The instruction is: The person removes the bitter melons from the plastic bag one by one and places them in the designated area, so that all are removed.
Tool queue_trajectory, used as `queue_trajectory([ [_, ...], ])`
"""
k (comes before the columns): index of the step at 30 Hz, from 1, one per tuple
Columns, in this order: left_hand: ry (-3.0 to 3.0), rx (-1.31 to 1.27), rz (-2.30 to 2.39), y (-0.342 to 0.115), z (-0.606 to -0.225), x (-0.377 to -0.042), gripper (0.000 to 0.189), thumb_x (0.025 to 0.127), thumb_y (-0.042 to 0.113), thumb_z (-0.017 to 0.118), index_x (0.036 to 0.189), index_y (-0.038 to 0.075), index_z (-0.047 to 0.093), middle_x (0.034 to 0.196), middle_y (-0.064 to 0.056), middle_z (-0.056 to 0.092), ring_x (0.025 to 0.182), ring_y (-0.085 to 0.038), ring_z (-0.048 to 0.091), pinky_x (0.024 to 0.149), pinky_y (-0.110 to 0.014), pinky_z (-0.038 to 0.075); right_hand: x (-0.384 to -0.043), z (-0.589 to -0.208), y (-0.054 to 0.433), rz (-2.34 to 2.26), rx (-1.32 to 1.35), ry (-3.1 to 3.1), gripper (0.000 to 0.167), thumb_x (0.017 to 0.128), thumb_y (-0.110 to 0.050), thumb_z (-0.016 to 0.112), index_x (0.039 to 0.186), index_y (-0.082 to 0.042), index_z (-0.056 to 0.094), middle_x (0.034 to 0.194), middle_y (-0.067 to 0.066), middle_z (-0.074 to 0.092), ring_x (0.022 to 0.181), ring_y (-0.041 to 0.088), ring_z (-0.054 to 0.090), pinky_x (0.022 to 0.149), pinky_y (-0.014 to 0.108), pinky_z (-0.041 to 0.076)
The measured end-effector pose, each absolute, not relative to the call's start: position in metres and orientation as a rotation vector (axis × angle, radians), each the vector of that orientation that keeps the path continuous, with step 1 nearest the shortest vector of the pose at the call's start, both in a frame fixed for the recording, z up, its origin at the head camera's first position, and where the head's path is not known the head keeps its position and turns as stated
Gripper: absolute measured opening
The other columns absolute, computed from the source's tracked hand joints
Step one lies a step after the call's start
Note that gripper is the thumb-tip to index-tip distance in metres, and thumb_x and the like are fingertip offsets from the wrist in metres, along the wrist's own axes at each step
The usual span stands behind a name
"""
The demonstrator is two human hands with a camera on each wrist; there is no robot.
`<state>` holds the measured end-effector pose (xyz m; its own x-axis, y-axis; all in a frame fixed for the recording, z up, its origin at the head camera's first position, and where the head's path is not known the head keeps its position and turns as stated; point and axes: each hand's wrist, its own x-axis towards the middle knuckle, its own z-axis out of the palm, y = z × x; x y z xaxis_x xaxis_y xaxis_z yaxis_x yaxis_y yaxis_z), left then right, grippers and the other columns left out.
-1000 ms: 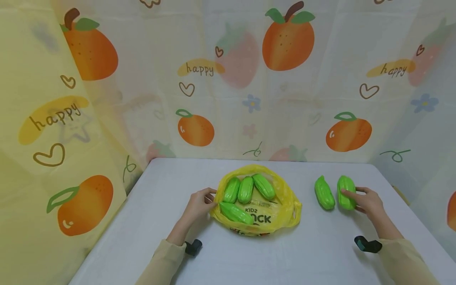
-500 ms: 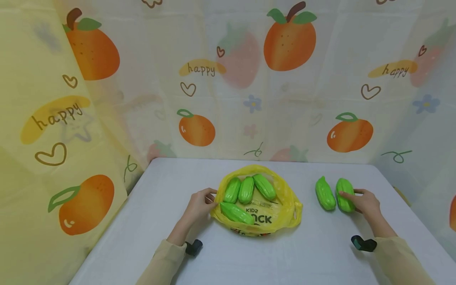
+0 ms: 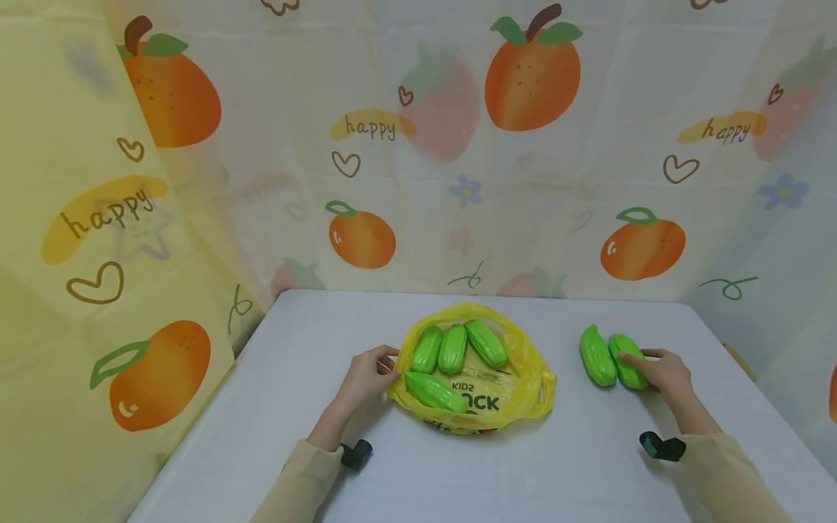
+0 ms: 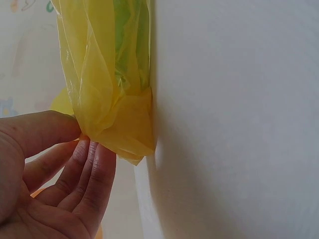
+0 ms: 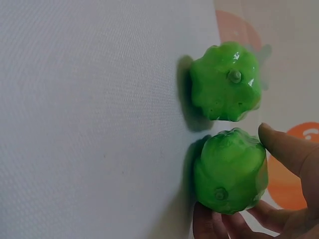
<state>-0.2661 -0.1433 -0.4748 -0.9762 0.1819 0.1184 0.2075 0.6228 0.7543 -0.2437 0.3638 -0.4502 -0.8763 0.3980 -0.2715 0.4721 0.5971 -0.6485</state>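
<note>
At the left, the person's left hand (image 3: 366, 374) pinches the near-left rim of a yellow plastic bag (image 3: 516, 399) between thumb and fingers; the left wrist view shows the thumb on one side of the gathered film and the fingertips on the other. The bag lies open on the white-covered table (image 3: 275, 414), just to the right of this hand. Inside it, the nearest gourd (image 3: 434, 392), green and ribbed, lies slantwise with its tip close to the left fingertips. Farther from the person than that one, three more green gourds (image 3: 452, 349) lie side by side, reaching away to the right of the left hand. The bag's handle loop (image 3: 544, 388) is between the two hands, well apart from both. Further right, a loose gourd (image 3: 597, 357) lies on the table just left of the right hand's fingers. The right hand (image 3: 668, 374) holds a second gourd (image 3: 629, 375), its thumb on the upper side and its fingers curled about the lower far side; in the right wrist view, a narrow gap separates this gourd from the loose one.
</note>
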Motion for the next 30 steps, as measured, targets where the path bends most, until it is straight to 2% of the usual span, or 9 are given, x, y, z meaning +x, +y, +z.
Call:
queue_trajectory([
  [10,-2.805,-0.324,-1.308,-0.142,-0.472,-0.264,0.033,0.079,0.009,0.072,0.112,0.010,0.067,0.083,-0.001,0.065,0.074,-0.013,0.061,0.067,-0.029,0.052,-0.244,-0.452,0.366,-1.144,0.731,2.697,0.091,0.086,-0.059,0.053,0.139,0.011,0.031,0.128,0.035,0.037,0.090,0.029,0.046,0.063,0.028,0.043],
  [17,-2.810,-0.327,-1.302,-0.143,-0.473,-0.265,0.033,0.079,0.010,0.072,0.112,0.010,0.067,0.084,-0.001,0.065,0.075,-0.013,0.060,0.067,-0.029,0.052,-0.242,-0.448,0.368,-1.172,0.732,2.676,0.092,0.085,-0.061,0.053,0.140,0.010,0.030,0.136,0.036,0.031,0.100,0.035,0.045,0.066,0.027,0.046],
  [23,-2.815,-0.319,-1.306,-0.143,-0.472,-0.264,0.033,0.080,0.011,0.072,0.112,0.010,0.067,0.084,-0.001,0.065,0.075,-0.014,0.060,0.066,-0.029,0.051,-0.237,-0.446,0.370,-1.202,0.713,2.669,0.095,0.084,-0.061,0.053,0.141,0.011,0.028,0.141,0.038,0.025,0.109,0.039,0.044,0.074,0.029,0.051],
  [27,-2.813,-0.323,-1.298,-0.143,-0.472,-0.263,0.033,0.080,0.010,0.073,0.112,0.010,0.067,0.084,-0.001,0.065,0.075,-0.013,0.060,0.066,-0.028,0.051,-0.233,-0.444,0.371,-1.218,0.727,2.668,0.094,0.085,-0.060,0.053,0.141,0.011,0.028,0.140,0.039,0.025,0.107,0.039,0.049,0.077,0.032,0.053],
  [30,-2.812,-0.329,-1.292,-0.143,-0.472,-0.263,0.032,0.079,0.010,0.072,0.111,0.010,0.067,0.084,-0.001,0.065,0.075,-0.013,0.060,0.066,-0.029,0.051,-0.231,-0.443,0.372,-1.216,0.737,2.671,0.094,0.085,-0.061,0.053,0.141,0.011,0.028,0.139,0.039,0.027,0.102,0.038,0.055,0.074,0.030,0.053],
])
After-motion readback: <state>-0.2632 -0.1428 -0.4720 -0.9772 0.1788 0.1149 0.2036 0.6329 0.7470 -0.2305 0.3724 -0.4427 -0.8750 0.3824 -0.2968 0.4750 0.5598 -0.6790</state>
